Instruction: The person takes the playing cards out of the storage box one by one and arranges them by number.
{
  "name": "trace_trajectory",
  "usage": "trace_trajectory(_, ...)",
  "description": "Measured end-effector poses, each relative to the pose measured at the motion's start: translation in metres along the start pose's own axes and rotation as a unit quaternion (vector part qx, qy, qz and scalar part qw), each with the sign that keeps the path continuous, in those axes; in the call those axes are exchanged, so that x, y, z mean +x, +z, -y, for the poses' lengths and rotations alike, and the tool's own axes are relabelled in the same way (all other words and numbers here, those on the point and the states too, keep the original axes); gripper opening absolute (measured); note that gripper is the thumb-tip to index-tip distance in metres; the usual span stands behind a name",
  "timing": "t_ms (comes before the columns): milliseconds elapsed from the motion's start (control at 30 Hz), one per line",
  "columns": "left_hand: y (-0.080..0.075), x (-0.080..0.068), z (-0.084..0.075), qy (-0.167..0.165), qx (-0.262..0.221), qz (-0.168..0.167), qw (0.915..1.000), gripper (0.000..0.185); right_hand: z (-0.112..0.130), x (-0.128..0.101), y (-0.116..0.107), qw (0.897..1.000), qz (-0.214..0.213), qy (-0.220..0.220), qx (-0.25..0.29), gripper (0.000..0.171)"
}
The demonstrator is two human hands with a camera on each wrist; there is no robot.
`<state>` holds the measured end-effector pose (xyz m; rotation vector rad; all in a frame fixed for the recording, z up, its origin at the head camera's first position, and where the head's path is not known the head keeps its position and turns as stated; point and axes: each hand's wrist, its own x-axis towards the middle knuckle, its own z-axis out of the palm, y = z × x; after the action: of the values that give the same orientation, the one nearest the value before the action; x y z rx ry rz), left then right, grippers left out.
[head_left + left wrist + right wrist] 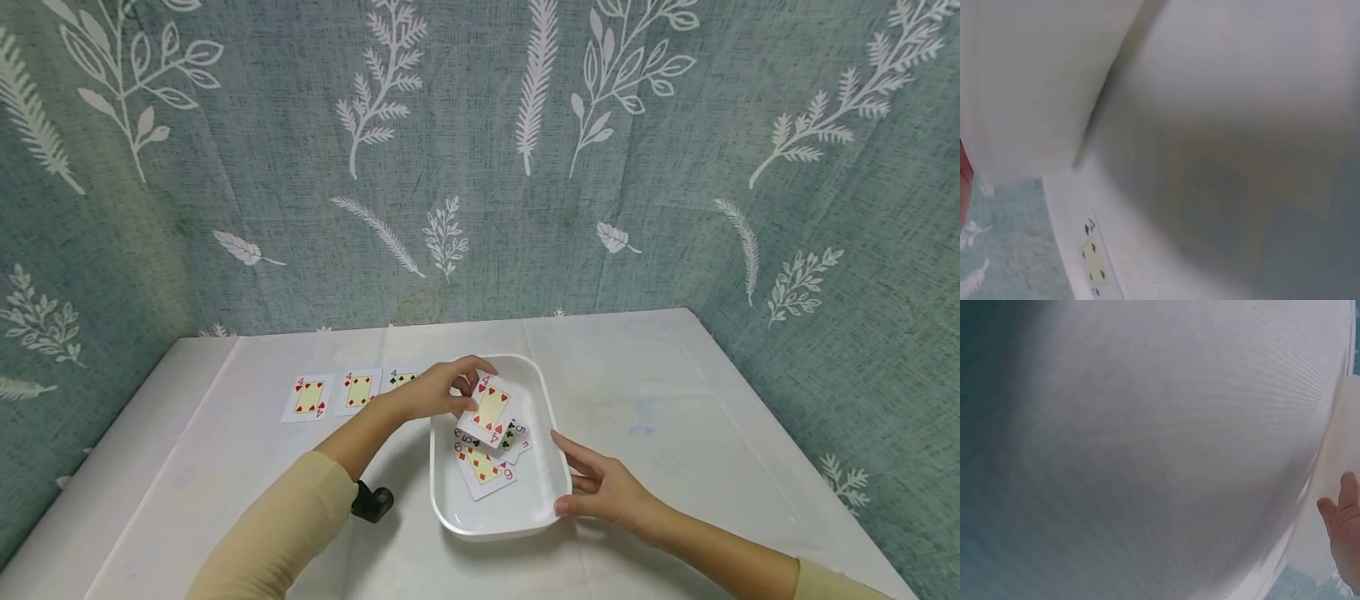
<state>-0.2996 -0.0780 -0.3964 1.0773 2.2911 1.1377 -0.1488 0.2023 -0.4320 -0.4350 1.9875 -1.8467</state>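
My left hand pinches a four of hearts between thumb and fingers, over the far part of a white plastic tub. Below that card several playing cards lie loosely overlapped in the tub, among them a six of diamonds and a black five partly covered. At the tub's right side, my right hand rests its fingertips and thumb against the outer wall. The right wrist view shows these fingers against the pale tub wall.
Left of the tub a red four, a four of diamonds and a black four lie face up in a row, the last partly behind my left arm. A small black object stands near my left sleeve. Patterned curtains surround the white-covered table.
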Motion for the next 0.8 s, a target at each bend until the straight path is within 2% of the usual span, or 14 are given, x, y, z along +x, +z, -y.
trace_trajectory(333,-0.008,-0.016,0.001,0.002,-0.068,-0.055,0.9961,0.058,0.001,-0.001,0.001,1.000,-0.004,0.005,-0.008,0.094)
trace_trajectory(800,-0.023,-0.035,0.007,-0.013,-0.103,-0.116,0.9879,0.059,-0.001,-0.001,0.000,1.000,0.002,-0.003,0.003,0.093)
